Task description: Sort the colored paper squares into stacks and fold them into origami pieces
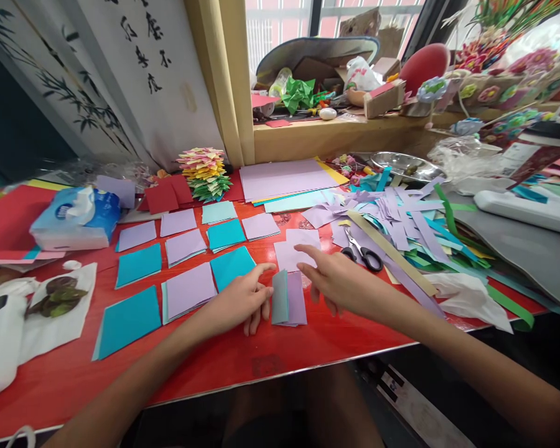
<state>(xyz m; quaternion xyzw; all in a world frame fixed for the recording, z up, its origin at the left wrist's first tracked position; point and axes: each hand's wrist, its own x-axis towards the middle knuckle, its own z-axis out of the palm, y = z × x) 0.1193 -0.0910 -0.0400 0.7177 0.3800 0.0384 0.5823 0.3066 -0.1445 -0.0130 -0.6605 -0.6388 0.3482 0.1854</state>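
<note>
A folded pale green and purple paper piece lies on the red table between my hands. My left hand is at its left edge, index finger stretched toward its top, other fingers curled, holding nothing. My right hand hovers to the upper right with the index finger extended and nothing held, over part of the loose purple squares. To the left stand rows of stacked paper squares, among them a purple stack and a blue stack. Black-handled scissors lie right of the purple squares.
Paper strips heap up at the right, beside a long beige strip and crumpled tissue. A tissue pack sits at the left. Larger purple sheets, a folded-paper tower and a metal dish are at the back.
</note>
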